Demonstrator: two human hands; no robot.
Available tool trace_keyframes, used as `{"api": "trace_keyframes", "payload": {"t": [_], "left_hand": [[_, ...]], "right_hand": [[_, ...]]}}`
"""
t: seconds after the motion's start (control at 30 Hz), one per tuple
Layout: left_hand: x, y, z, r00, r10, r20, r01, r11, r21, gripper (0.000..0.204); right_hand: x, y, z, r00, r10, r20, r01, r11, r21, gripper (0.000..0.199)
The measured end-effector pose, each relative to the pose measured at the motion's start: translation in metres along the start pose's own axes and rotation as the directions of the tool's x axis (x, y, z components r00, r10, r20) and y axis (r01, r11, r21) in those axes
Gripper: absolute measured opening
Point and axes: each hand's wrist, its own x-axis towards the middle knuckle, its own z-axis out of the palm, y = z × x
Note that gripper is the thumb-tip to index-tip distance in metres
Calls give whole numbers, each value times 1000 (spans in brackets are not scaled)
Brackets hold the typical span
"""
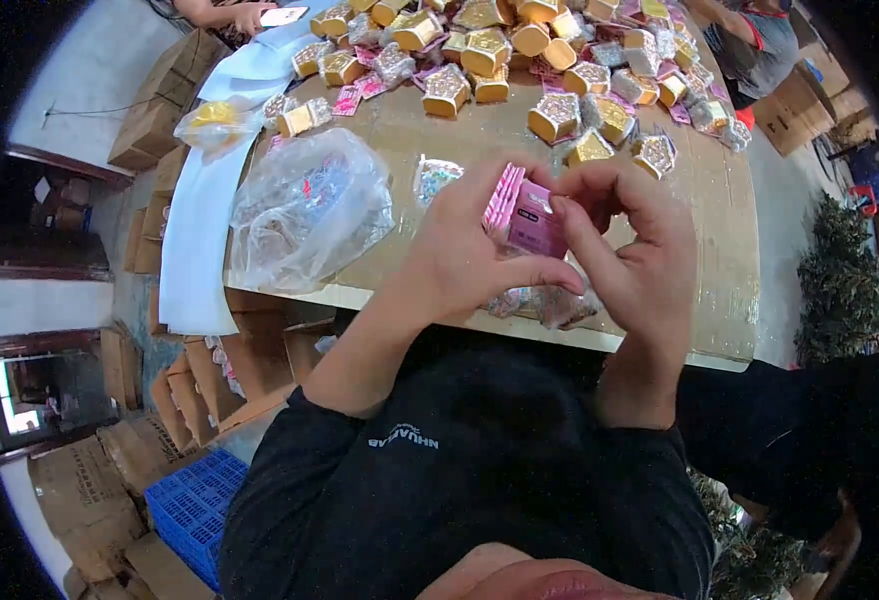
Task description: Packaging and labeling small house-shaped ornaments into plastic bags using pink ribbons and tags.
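Observation:
Near the front of the table I hold a small stack of pink cards (532, 226) before me. My left hand (450, 262) is closed around the stack, its thumb along the lower edge. The thumb and fingers of my right hand (642, 245) pinch the stack's right side. Below my hands, small clear bags (560, 308) of tiny pieces lie by the table edge, partly hidden. Just beyond my left hand is a small clear packet (434, 178) with bluish and whitish contents. Left of it sits a large crumpled clear plastic bag (310, 215), its contents blurred by the plastic.
Many gold and white house-shaped boxes (487, 52) and pink packets pile up at the table's far side. White foam sheeting (200, 250) covers the left edge. Other people's hands (250, 16) show at the back. Cardboard boxes (85, 480) and a blue crate (195, 505) stand lower left.

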Motion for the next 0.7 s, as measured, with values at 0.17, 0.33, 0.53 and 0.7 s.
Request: {"api": "trace_keyframes", "payload": {"t": [0.17,0.33,0.53,0.7], "left_hand": [[-7,-9,0,996,39,-78,-18,967,253,59],[-10,-8,-8,979,151,-136,-75,890,449,59],[-16,-20,-17,985,91,-144,-58,974,218,53],[-21,-25,-31,999,18,-31,-23,980,-198,46]], "right_hand": [[-9,-3,37,974,68,-215,-33,986,162,12],[-14,0,51,973,0,-229,51,975,215,16],[-11,0,50,991,-83,-103,103,974,204,26],[-6,2,45,982,-184,-49,186,981,52,36]]}}
